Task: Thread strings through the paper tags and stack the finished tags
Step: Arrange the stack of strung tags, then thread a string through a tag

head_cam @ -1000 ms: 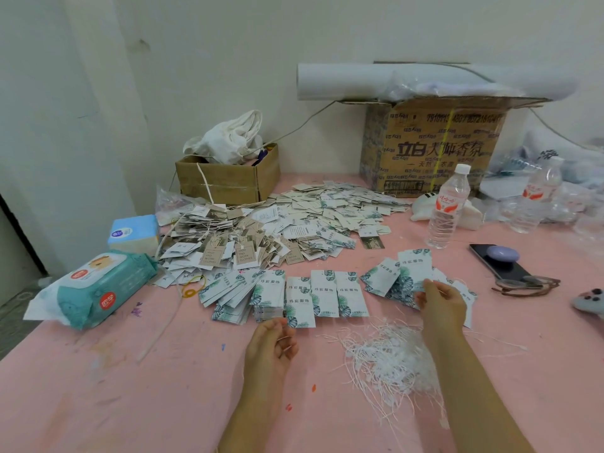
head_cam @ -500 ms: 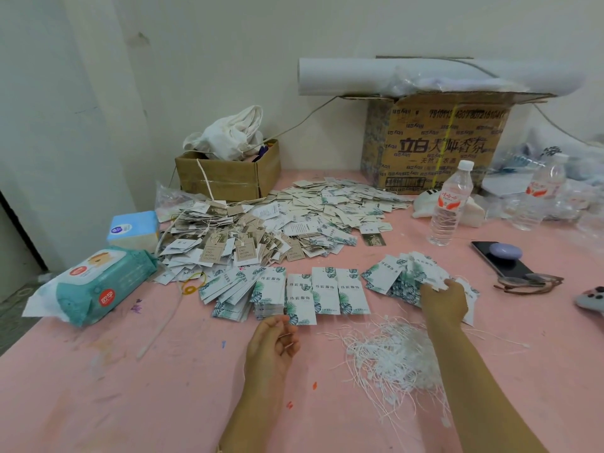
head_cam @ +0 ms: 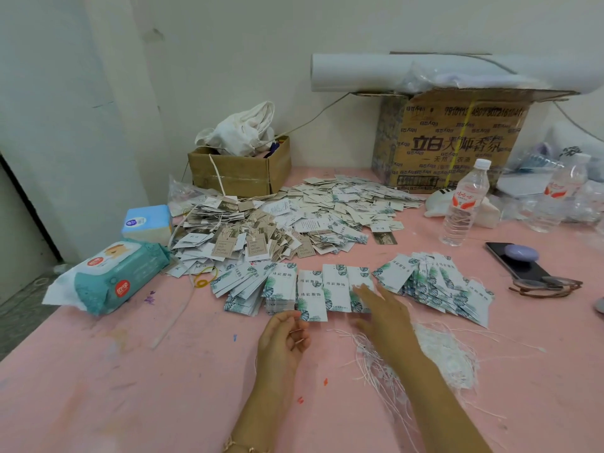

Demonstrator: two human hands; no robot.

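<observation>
**Right hand crosses from the fanned heap to the middle row**

Head view: half a second ago the right hand [head_cam: 382, 318] lay on the fanned heap of tags [head_cam: 438, 286] at the right. Now it has swung left to the row of tags [head_cam: 336, 286] in the middle. Its fingers are stretched flat over the row's right end and it holds nothing. Blur hides whether the fingertips touch the paper.

The left hand [head_cam: 282, 335] has kept its place just in front of the row, well apart from the right. Its fingers are loosely curled around something thin, but I cannot tell whether they pinch it.

The loose strings [head_cam: 441, 358] lie on the pink surface [head_cam: 130, 371] beneath the right forearm.

This looks like a reach for the next tag to thread, and no tag is lifted yet.
</observation>
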